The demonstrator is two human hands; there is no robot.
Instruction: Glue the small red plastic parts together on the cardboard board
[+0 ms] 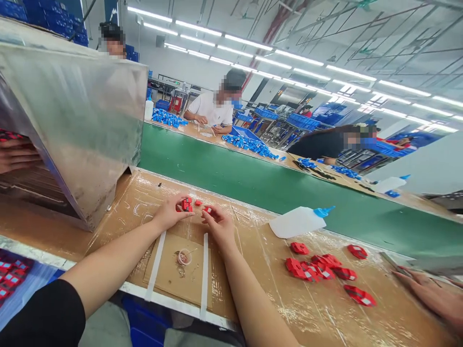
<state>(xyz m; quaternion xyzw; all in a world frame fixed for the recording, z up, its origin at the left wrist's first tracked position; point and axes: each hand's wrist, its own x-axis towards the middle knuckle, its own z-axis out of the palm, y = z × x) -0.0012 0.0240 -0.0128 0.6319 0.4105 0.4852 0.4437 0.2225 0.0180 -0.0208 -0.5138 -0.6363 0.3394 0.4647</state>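
Observation:
My left hand (172, 212) pinches a small red plastic piece with dark markings (187, 205), held just above the brown table. Close by on the right, the fingers of my right hand (220, 225) close round another red piece (207, 210), partly hidden by the fingertips. Between the two hands sits a smaller red part (198, 203). Nearer to me, a small round cup (184, 257) with a thin stick in it stands on a cardboard sheet (166, 270) held by white tape strips.
Several red pieces (318, 266) lie to the right, below a white bottle with a blue nozzle (298, 221). A metal housing (104, 120) rises at left. A green belt (217, 164) runs behind. Another person's hand (430, 294) is at far right, another's (18, 155) at far left.

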